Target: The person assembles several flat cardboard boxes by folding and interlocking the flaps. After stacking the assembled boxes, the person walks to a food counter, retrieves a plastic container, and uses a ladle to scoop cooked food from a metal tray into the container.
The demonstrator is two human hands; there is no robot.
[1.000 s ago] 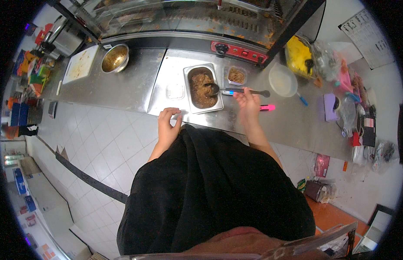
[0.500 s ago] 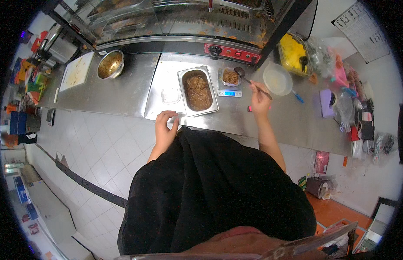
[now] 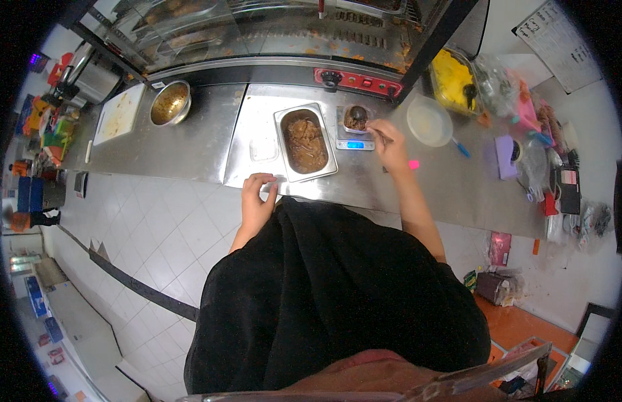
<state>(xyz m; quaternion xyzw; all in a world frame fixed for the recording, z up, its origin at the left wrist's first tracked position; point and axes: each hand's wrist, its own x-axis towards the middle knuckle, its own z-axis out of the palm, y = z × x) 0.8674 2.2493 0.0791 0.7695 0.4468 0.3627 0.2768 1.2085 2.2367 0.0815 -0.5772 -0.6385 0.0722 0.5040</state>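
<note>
My right hand (image 3: 391, 149) grips the handle of a dark spoon, and its bowl (image 3: 358, 113) rests on or just above brown food in a small clear tub (image 3: 355, 125). The tub sits on a digital scale (image 3: 355, 145) with a lit blue display. To its left stands a rectangular steel pan (image 3: 307, 144) partly filled with brown, saucy shredded food. My left hand (image 3: 257, 201) lies at the counter's front edge, thumb apart from the fingers, holding nothing. Close to it is a clear plastic lid or shallow tub (image 3: 263, 147).
A glass display warmer with a red control panel (image 3: 358, 83) borders the counter's back. Right of the scale are a round translucent bowl (image 3: 429, 121), a blue-handled tool (image 3: 462, 149) and a tub of yellow food (image 3: 453, 80). Leftward stand a steel bowl (image 3: 170, 103) and a white cutting board (image 3: 119, 112).
My right hand has moved left with the spoon, whose bowl has gone from the tub's right side to over the food in it. My left hand has stayed nearly still.
</note>
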